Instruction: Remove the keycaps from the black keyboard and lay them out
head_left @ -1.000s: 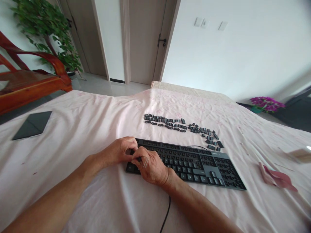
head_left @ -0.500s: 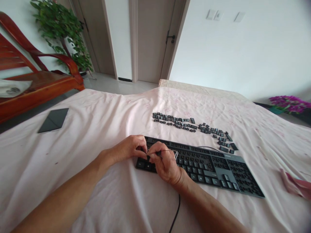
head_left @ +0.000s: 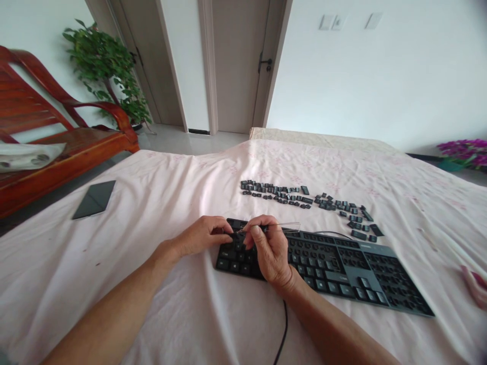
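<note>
A black keyboard (head_left: 350,276) lies on the pink cloth, with many of its key positions bare and keycaps left mainly along its lower rows. Over its upper left end, my right hand (head_left: 269,248) is closed on a thin wire tool, apparently a wire keycap puller (head_left: 291,224). The bent wire end sticks out to the right and the other end points at my left fingers. My left hand (head_left: 203,234) is closed at the keyboard's left edge, thumb and forefinger together near the wire tip. What they pinch is too small to make out.
Loose black keycaps (head_left: 279,190) lie in rows beyond the keyboard. A dark tablet or phone (head_left: 94,198) rests at the left. The keyboard cable (head_left: 283,329) runs toward me. A red wooden bench (head_left: 83,139) stands left of the cloth-covered surface.
My right hand has shifted slightly right and turned, so more of the wire shows. My left hand stays beside the keyboard's left end, slightly farther right. The camera view has tilted a little.
</note>
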The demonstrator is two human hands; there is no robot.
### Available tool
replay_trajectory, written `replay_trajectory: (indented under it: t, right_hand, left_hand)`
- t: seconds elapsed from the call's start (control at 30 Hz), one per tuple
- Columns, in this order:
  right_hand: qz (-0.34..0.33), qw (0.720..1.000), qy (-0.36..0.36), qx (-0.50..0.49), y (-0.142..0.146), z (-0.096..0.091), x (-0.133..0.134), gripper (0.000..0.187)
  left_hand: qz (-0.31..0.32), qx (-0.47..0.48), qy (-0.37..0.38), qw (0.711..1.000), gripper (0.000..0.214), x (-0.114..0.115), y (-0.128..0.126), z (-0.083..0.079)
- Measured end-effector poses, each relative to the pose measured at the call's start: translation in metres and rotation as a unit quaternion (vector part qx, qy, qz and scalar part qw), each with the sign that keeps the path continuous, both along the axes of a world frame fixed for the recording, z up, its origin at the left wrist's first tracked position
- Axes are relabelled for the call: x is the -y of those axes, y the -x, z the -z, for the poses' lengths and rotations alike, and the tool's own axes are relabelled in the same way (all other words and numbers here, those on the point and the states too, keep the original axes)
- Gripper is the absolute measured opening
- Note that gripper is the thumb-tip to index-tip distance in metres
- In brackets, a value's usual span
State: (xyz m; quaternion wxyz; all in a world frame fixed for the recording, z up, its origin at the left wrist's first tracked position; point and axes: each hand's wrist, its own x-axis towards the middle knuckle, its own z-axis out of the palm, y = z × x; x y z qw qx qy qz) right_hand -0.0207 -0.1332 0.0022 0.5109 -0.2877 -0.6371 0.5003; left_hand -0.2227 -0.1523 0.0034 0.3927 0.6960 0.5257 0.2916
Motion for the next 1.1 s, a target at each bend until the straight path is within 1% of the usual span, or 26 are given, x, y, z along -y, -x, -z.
replay_trajectory:
  t: [0.07,0.13,0.2,0.3,0.4,0.47,0.53,0.57,0.63,0.7,0.77,0.8,0.87,1.0,1.1]
  right_hand:
    - [0.016,0.999,0.026,-0.025,0.001,-0.001,-0.003,0.017]
    - [0.030,0.997,0.051,-0.053,0.002,-0.003,-0.007,0.018]
    - [0.035,0.994,0.074,-0.075,0.003,-0.005,-0.012,0.020]
    - [0.031,0.988,0.120,-0.091,0.002,-0.006,-0.021,0.022]
    - [0.023,0.986,0.152,-0.062,-0.005,-0.007,-0.028,0.026]
    - [0.017,0.989,0.146,-0.017,-0.012,-0.007,-0.031,0.027]
    - [0.008,0.992,0.126,0.022,-0.020,-0.008,-0.032,0.027]
    - [0.002,0.993,0.117,0.033,-0.024,-0.009,-0.032,0.027]
    - [-0.006,0.994,0.102,0.047,-0.029,-0.010,-0.031,0.027]
    - [-0.008,0.994,0.095,0.058,-0.032,-0.010,-0.030,0.027]
    - [-0.004,0.993,0.095,0.067,-0.033,-0.009,-0.029,0.027]
    - [-0.002,0.993,0.095,0.067,-0.034,-0.008,-0.030,0.027]
    - [0.003,0.993,0.099,0.059,-0.035,-0.006,-0.032,0.027]
    - [0.008,0.993,0.109,0.037,-0.037,-0.002,-0.034,0.027]
    - [0.001,0.992,0.119,0.035,-0.038,-0.001,-0.033,0.027]
  left_hand:
    - [-0.042,0.071,0.055,0.995,0.026,-0.002,-0.001,0.003]
    - [-0.071,0.146,0.097,0.982,0.031,-0.004,-0.002,0.007]
    - [-0.099,0.205,0.123,0.966,0.035,-0.007,-0.002,0.009]
    - [-0.145,0.270,0.159,0.938,0.037,-0.010,-0.001,0.012]
    - [-0.197,0.309,0.175,0.914,0.036,-0.012,0.003,0.014]
    - [-0.228,0.316,0.157,0.908,0.036,-0.016,0.004,0.018]
    - [-0.257,0.284,0.120,0.916,0.035,-0.020,0.005,0.022]
    - [-0.273,0.245,0.092,0.926,0.033,-0.022,0.004,0.024]
    - [-0.298,0.130,0.009,0.946,0.025,-0.027,0.003,0.028]
    - [-0.295,0.010,-0.084,0.952,0.019,-0.030,0.002,0.029]
    - [-0.267,-0.073,-0.145,0.950,0.019,-0.030,0.002,0.029]
    - [-0.250,-0.099,-0.155,0.951,0.020,-0.030,0.002,0.029]
    - [-0.221,-0.128,-0.149,0.955,0.023,-0.028,0.004,0.026]
    - [-0.170,-0.145,-0.122,0.967,0.024,-0.026,0.007,0.019]
    - [-0.166,-0.152,-0.123,0.967,0.024,-0.028,0.005,0.014]
